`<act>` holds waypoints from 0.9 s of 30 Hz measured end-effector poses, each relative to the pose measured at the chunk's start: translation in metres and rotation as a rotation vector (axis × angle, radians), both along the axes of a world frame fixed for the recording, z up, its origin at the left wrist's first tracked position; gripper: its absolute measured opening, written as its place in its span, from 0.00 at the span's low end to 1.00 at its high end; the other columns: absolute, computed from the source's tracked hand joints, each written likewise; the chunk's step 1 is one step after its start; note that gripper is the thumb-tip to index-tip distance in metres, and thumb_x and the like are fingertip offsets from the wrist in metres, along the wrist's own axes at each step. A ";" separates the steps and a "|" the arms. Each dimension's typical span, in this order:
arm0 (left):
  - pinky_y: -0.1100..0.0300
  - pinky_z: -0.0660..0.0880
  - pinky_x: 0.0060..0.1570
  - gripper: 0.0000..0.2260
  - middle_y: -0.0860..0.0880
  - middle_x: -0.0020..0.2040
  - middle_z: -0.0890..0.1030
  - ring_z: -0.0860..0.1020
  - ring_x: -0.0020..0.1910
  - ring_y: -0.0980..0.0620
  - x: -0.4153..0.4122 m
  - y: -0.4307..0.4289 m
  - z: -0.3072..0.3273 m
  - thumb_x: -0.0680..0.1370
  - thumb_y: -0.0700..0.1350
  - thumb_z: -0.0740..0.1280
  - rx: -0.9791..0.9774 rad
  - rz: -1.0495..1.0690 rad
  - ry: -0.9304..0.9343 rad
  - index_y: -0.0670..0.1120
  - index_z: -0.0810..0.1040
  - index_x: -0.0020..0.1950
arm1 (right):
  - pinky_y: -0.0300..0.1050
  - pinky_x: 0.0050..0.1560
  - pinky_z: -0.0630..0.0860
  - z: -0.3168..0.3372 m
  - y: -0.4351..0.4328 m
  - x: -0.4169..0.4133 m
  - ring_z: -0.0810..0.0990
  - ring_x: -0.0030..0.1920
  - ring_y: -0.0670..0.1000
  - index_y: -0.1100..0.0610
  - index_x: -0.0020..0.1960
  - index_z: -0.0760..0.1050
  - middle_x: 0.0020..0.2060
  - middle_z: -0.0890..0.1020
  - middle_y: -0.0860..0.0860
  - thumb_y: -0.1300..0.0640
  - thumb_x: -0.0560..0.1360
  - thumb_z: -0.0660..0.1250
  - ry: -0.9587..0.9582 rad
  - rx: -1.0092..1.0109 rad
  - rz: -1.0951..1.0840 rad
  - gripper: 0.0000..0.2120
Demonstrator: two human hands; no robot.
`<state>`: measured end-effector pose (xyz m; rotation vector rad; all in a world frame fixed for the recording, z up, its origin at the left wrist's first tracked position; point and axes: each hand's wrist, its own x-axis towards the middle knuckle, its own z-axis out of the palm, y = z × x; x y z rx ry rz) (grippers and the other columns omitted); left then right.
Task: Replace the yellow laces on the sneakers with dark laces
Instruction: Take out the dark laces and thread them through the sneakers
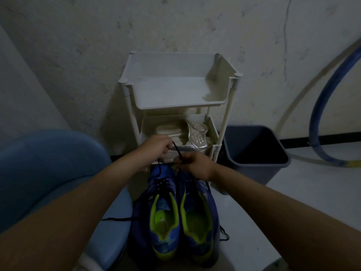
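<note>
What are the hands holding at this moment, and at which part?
Both hold a dark lace above the sneakers: the left hand grips its upper stretch, the right hand pinches it lower down.

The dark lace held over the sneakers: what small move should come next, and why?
Probably the left hand should draw the dark lace upward, so that more of it comes through. It pinches the lace's upper part, while the right hand grips it lower, above the toe of the right sneaker. Which eyelet it passes through is hidden.

Matt white plastic rack (231,90), rough stained plaster wall (78,55) — sneakers (181,208) of woven-looking blue cloth.
</note>
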<state>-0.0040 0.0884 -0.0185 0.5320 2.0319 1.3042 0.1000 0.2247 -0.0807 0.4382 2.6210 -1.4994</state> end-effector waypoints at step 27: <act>0.57 0.70 0.39 0.13 0.47 0.38 0.76 0.74 0.38 0.47 0.000 -0.031 0.025 0.79 0.44 0.60 -0.127 0.188 0.227 0.47 0.76 0.35 | 0.41 0.29 0.71 0.094 -0.046 -0.014 0.74 0.26 0.44 0.63 0.47 0.80 0.31 0.80 0.49 0.58 0.82 0.60 0.294 -0.250 -0.099 0.13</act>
